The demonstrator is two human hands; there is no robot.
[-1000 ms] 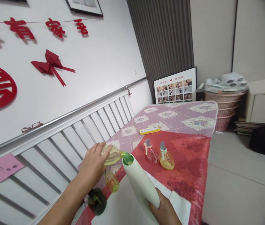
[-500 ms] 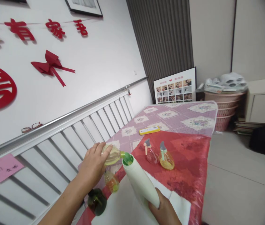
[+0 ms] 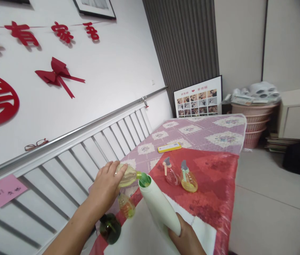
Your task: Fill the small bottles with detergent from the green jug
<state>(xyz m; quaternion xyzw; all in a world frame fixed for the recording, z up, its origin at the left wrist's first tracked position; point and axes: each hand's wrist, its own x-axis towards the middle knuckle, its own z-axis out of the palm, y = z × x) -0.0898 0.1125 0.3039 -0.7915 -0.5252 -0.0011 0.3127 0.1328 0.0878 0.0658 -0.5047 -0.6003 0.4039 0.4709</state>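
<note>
Wrapped around a clear bottle of yellowish liquid (image 3: 128,177) is my left hand (image 3: 108,182). The bottle lies tipped, its neck at the mouth of a pale green-white bottle (image 3: 158,204) with a green inside. My right hand (image 3: 184,233) grips that pale bottle near its lower end and holds it tilted. Below the left hand are a clear yellow bottle (image 3: 126,206) and a dark green round bottle (image 3: 110,228). Beyond the pale bottle stand two spray-pump heads on a pinkish clear bottle (image 3: 171,177) and a yellow-filled bottle (image 3: 189,183).
The table has a purple floral cloth (image 3: 192,130), a red cover (image 3: 213,184) and a white sheet (image 3: 203,226). A yellow flat case (image 3: 169,147) lies farther back. A white railing (image 3: 97,145) runs along the left. Pink baskets (image 3: 252,122) stand beyond the right corner.
</note>
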